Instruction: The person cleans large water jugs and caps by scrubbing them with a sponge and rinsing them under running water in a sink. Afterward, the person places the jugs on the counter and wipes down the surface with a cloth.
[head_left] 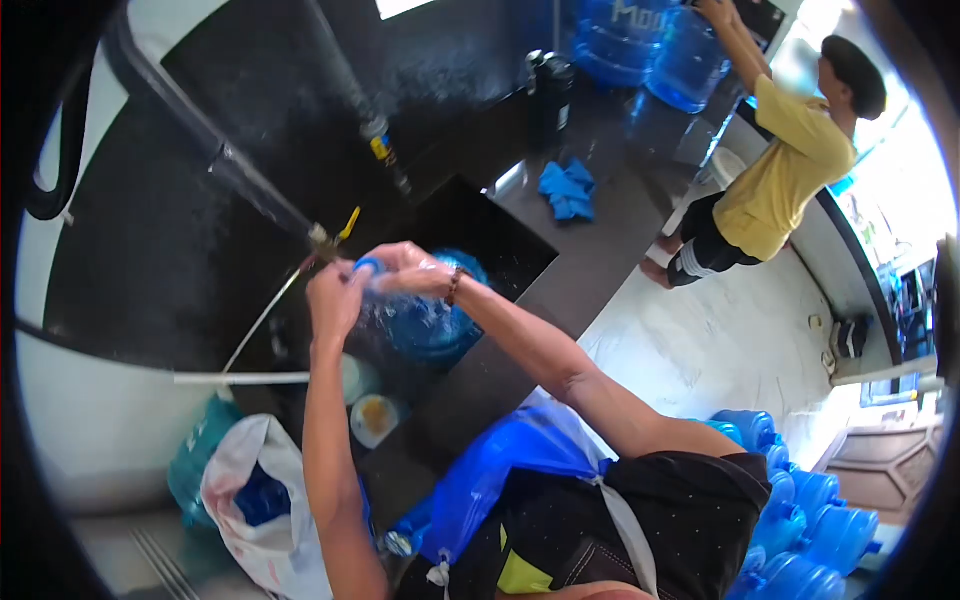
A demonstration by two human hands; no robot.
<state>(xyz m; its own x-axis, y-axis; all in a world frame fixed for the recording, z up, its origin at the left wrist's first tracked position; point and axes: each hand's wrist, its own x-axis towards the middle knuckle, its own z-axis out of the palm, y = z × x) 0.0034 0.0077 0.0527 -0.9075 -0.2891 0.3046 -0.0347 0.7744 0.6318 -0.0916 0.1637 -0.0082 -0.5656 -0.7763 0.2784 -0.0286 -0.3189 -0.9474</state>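
Observation:
Under the tap with the yellow lever (348, 224), my two hands meet above the sink. A small blue round piece (370, 265), perhaps a cap or jug neck, shows between them, with the fingers of my right hand (412, 272) closed on it. My left hand (334, 297) is closed right beside it; what its fingers hold is hidden. Below my right hand a clear blue water jug (435, 325) is in the dark sink (500, 232), partly covered by my hands and wrist. Water glistens about the jug and my fingers.
A blue cloth or glove (568, 190) and a black bottle (550, 95) are on the dark counter. Large blue jugs (690, 65) stand farther back, where a person in a yellow shirt (790, 160) reaches. A white bag (265, 500) is lower left; several jugs (810, 520) sit lower right.

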